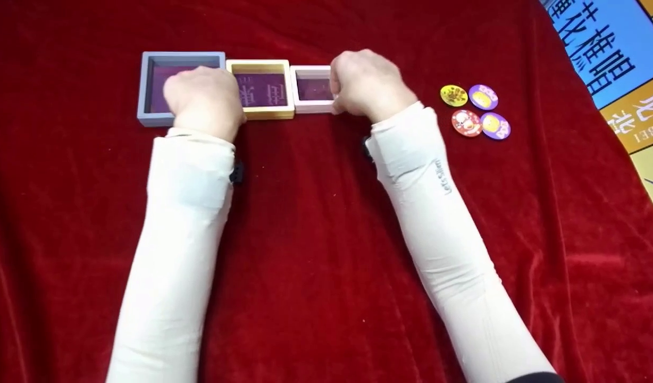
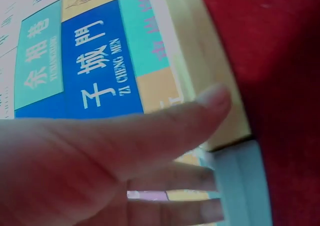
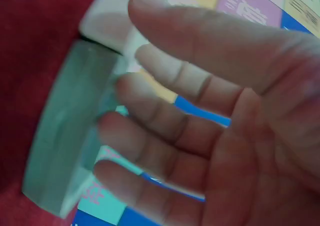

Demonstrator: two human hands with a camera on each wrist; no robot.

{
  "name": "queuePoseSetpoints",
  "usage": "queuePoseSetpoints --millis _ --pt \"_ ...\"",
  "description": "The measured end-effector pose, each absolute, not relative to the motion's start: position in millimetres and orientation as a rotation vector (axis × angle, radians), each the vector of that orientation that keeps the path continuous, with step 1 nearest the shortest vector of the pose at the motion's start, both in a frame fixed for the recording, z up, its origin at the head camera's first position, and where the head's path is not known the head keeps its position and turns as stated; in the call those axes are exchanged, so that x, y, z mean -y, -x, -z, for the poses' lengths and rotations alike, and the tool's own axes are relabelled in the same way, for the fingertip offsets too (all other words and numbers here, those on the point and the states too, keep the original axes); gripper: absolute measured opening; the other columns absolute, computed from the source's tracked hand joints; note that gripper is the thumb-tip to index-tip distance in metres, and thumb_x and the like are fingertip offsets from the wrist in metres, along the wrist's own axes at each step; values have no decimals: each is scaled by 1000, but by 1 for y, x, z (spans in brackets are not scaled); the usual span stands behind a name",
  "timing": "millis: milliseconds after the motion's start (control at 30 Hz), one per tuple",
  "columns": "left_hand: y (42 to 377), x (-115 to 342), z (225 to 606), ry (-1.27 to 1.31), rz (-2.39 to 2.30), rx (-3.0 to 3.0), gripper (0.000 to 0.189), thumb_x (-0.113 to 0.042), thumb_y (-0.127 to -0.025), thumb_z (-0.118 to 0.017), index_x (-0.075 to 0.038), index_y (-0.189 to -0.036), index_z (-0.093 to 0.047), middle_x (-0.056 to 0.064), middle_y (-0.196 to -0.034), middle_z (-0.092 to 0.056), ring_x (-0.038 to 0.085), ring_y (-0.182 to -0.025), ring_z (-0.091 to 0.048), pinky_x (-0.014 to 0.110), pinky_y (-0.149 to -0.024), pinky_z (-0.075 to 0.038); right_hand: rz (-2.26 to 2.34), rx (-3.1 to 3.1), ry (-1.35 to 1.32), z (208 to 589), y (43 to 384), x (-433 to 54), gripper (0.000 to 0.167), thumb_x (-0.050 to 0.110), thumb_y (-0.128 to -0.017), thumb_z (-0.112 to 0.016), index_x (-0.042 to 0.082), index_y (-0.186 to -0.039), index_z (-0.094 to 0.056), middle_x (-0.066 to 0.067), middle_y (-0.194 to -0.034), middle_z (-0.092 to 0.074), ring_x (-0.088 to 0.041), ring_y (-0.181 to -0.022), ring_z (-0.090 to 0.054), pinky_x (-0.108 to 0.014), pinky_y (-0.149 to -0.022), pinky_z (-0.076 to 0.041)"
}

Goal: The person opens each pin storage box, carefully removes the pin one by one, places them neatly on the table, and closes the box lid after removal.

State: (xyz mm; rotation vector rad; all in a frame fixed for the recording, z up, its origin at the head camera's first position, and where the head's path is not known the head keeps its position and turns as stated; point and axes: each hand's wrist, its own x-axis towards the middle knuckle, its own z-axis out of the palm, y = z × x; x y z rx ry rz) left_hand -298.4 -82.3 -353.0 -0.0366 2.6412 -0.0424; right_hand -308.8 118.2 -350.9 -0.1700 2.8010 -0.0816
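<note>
Three nesting trays stand edge to edge in the head view: a large blue-grey tray (image 1: 147, 90), a yellow tray (image 1: 265, 113) and a small pale pink tray (image 1: 311, 108). My left hand (image 1: 205, 98) bends down over the right part of the blue-grey tray. In the left wrist view its thumb (image 2: 170, 123) lies on the yellow wall, with straight fingertips at the blue-grey one. Across the pink tray's right end is my right hand (image 1: 369, 82). A green tray (image 3: 65, 131), hidden from the head view, shows beside loosely bent right fingers (image 3: 145, 141), thumb apart.
Several round badges (image 1: 467, 123) in yellow, red and purple lie right of my right hand. Red velvet cloth (image 1: 300, 239) covers the table in folds. A colourful board with Chinese characters (image 1: 597, 48) borders the cloth at the upper right.
</note>
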Motion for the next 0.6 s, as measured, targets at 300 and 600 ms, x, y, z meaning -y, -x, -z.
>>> queuePoseSetpoints --millis 300,600 --pt "295 77 363 42 -44 -2808 45 -7 -95 -30 7 -137 -42 30 -135 -47 41 -122 -48 51 -95 -46 130 -2890 213 364 311 -114 14 1 -77 -56 8 -85 -65 -11 -97 -67 -28 -94 -57 -43 -90 -47" --pt "293 81 367 -7 -279 -2847 45 -5 -88 -44 6 -131 -50 31 -131 -50 47 -119 -54 55 -93 -48 144 -2886 281 367 312 -113 21 -8 -75 -50 8 -80 -63 -11 -92 -64 -25 -89 -53 -37 -82 -45"
